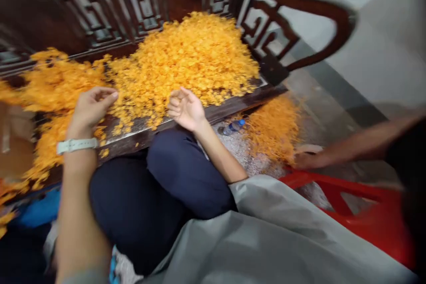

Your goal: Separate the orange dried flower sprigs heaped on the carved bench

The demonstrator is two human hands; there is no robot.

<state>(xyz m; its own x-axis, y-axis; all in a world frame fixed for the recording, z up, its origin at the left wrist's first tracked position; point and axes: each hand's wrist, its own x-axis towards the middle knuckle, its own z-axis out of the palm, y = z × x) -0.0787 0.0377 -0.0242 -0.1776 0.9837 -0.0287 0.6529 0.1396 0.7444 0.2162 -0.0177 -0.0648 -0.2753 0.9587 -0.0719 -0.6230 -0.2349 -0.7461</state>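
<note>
My left hand [93, 108], with a pale watch [77, 145] on the wrist, is raised above the front of a dark wooden bench [196, 115]. Its thumb and forefinger meet in a pinch; whatever may be between them is too small to make out. To the right, my right hand [187, 110] hovers over the bench edge, palm turned up and fingers loosely curled, with nothing visible in it. Just behind both hands spreads a large heap of small orange flower-like pieces [196, 57]. A second orange cluster [63, 80] lies beside my left hand.
Stringy orange material [274, 126] is piled on the floor at right, near a blue-capped bottle [232, 127]. Another person's hand [311, 159] reaches toward it above a red plastic chair [376, 213]. A cardboard box [16, 142] stands at left. The bench's armrest [309, 6] rises behind.
</note>
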